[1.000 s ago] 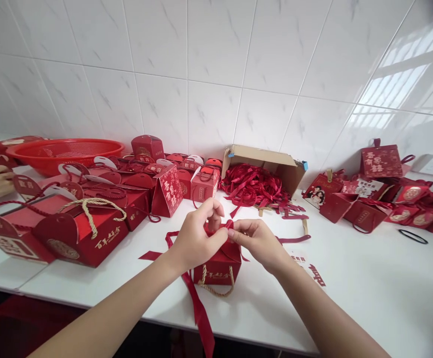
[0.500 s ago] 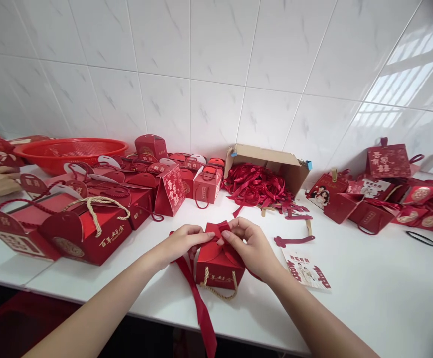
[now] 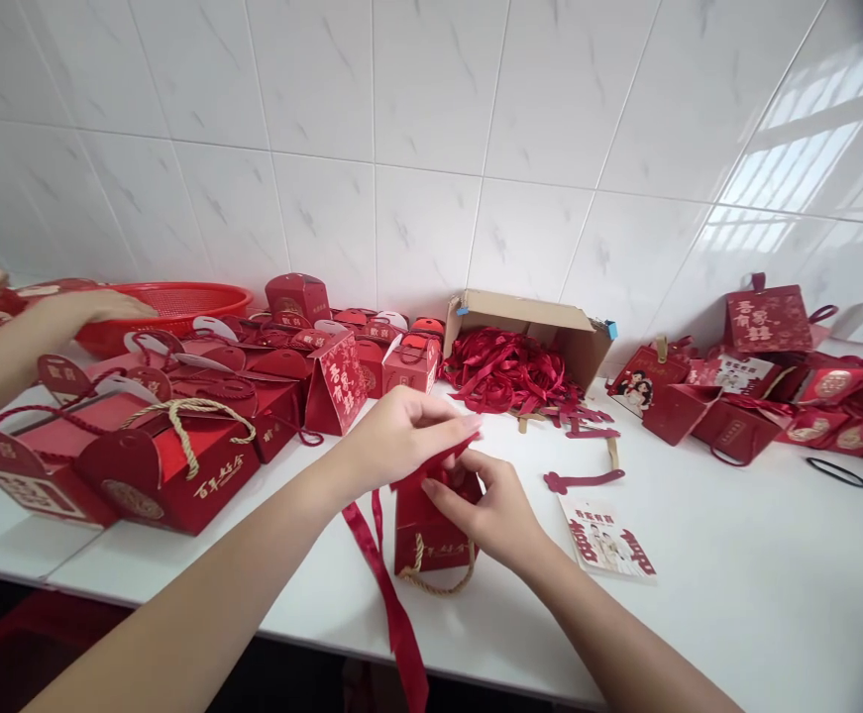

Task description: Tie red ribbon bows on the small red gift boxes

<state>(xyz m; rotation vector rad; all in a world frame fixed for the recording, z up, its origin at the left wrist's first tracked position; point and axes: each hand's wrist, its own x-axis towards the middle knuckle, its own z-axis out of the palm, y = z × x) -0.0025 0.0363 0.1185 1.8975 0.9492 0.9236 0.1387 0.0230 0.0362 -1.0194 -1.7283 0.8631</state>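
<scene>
A small red gift box (image 3: 431, 540) with gold lettering and a beige rope handle (image 3: 438, 590) stands near the table's front edge. Red satin ribbon (image 3: 393, 614) trails from its left side over the edge. Above the box top, my left hand (image 3: 408, 436) is closed, pinching a fold of this ribbon. My right hand (image 3: 490, 505) is closed on the ribbon too, with thumb and fingers at the upper right of the box. The fingers partly hide the box's top.
Open red boxes (image 3: 170, 465) crowd the left, before a red plastic basket (image 3: 200, 297). Another person's arm (image 3: 45, 332) reaches to the basket. A cardboard carton (image 3: 587, 347) spills ribbons behind. A printed card (image 3: 609, 545) lies right, with more red boxes (image 3: 743, 431) beyond.
My left hand has risen and moved right over the box top, lifting ribbon. My right hand has shifted slightly down. The other person's arm has moved right to the basket.
</scene>
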